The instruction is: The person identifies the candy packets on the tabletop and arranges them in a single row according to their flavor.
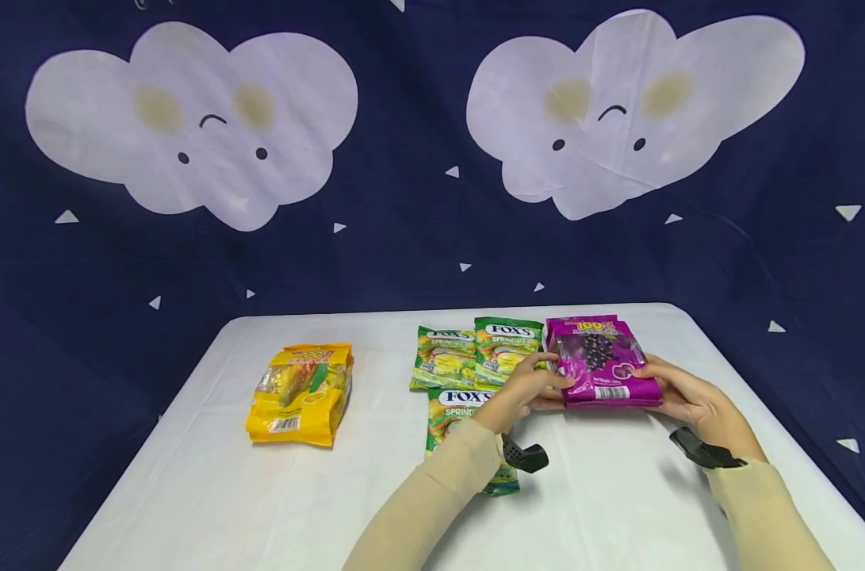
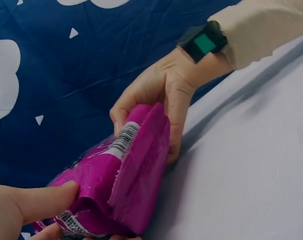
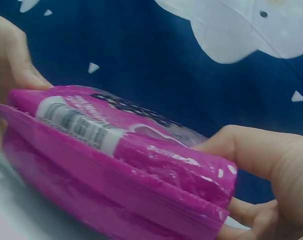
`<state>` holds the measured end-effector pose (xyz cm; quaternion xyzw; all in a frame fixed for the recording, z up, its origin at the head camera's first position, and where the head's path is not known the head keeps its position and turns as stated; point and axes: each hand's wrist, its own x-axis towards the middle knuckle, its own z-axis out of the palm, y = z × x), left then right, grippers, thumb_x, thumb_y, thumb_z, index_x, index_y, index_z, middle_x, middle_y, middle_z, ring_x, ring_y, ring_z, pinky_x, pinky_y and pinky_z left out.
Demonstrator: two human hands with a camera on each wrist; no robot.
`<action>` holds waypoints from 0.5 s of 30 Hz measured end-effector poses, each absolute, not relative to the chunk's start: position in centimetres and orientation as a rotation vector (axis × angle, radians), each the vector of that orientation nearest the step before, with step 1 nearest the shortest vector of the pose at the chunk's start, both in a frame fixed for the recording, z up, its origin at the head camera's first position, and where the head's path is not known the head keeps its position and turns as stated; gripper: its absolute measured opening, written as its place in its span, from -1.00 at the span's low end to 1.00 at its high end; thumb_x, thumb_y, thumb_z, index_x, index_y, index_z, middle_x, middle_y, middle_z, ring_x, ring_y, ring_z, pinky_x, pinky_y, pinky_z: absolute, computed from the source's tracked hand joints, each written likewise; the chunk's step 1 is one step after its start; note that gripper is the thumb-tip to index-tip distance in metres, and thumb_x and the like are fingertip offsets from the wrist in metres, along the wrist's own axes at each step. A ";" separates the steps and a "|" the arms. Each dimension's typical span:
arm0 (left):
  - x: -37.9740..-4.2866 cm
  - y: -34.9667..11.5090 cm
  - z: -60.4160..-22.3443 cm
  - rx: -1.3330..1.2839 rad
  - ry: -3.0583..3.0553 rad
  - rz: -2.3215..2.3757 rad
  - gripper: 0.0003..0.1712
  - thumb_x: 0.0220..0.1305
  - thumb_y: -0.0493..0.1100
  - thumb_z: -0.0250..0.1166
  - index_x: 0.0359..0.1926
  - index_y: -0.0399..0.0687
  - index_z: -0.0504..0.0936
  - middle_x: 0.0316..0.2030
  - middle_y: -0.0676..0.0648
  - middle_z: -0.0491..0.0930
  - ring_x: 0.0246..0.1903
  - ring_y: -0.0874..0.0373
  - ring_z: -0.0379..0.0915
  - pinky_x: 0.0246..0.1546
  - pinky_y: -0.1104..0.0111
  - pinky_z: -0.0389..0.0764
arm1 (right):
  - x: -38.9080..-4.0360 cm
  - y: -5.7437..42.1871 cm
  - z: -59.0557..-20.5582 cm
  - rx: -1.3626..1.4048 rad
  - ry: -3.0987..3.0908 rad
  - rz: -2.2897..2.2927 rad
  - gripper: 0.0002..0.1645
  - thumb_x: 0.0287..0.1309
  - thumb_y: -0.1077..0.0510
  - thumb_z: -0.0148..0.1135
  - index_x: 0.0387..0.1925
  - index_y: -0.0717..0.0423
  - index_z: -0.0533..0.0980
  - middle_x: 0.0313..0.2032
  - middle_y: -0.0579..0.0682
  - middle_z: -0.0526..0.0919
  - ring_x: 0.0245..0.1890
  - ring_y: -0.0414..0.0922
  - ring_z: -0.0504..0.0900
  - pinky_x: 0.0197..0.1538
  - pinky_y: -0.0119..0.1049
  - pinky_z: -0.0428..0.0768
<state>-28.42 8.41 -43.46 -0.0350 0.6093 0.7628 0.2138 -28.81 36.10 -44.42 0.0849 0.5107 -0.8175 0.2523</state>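
A purple candy bag [image 1: 621,373] with dark grapes pictured on its front is gripped at both sides, over the right part of the table. My left hand [image 1: 523,388] pinches its left side, thumb on the front face. On the right side my right hand [image 1: 692,396] holds it, thumb on top and fingers beneath. The barcode end of the purple bag [image 2: 116,170] faces me in both wrist views. Another purple edge shows behind its top; whether that is a second bag I cannot tell.
Two green Fox's candy bags [image 1: 442,361] lie side by side left of the purple one. A third green bag [image 1: 446,420] lies nearer, partly behind my left forearm. A yellow candy bag [image 1: 300,396] sits at the left of the white table [image 1: 189,492]. A dark blue cloth [image 1: 403,262] hangs behind.
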 end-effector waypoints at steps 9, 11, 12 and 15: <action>-27.1 7.2 -42.8 -0.077 1.589 2.179 -0.45 0.04 -0.41 0.42 0.07 0.04 0.59 -0.21 -0.17 0.55 -0.30 -0.17 0.63 -0.20 0.02 0.64 | -27.7 34.4 -43.5 0.251 1.477 -2.217 0.10 0.28 0.30 0.03 0.48 -0.05 -0.51 -0.18 -0.01 0.57 -0.16 -0.09 0.61 -0.02 -0.16 0.59; -27.0 6.6 -42.6 -0.059 1.586 2.180 -0.45 0.04 -0.41 0.42 0.08 0.04 0.59 -0.19 -0.17 0.55 -0.30 -0.17 0.63 -0.23 0.06 0.65 | -27.5 33.9 -43.2 0.219 1.508 -2.207 0.09 0.28 0.29 0.03 0.48 -0.01 -0.51 -0.17 0.00 0.56 -0.15 -0.10 0.61 -0.02 -0.16 0.59; -26.9 6.3 -42.5 -0.047 1.592 2.174 -0.45 0.05 -0.40 0.42 0.09 0.05 0.58 -0.17 -0.17 0.55 -0.29 -0.17 0.63 -0.24 0.09 0.66 | -27.4 33.6 -43.0 0.204 1.524 -2.202 0.07 0.28 0.29 0.02 0.49 0.01 -0.48 -0.17 0.00 0.57 -0.16 -0.10 0.61 -0.02 -0.16 0.60; -26.8 5.3 -42.2 -0.021 1.618 2.155 -0.44 0.04 -0.37 0.44 0.09 0.06 0.59 -0.14 -0.14 0.56 -0.28 -0.18 0.63 -0.26 0.12 0.66 | -27.0 32.7 -42.8 0.139 1.574 -2.183 -0.06 0.26 0.31 0.00 0.46 0.14 -0.33 -0.18 0.02 0.58 -0.17 -0.09 0.63 -0.05 -0.17 0.61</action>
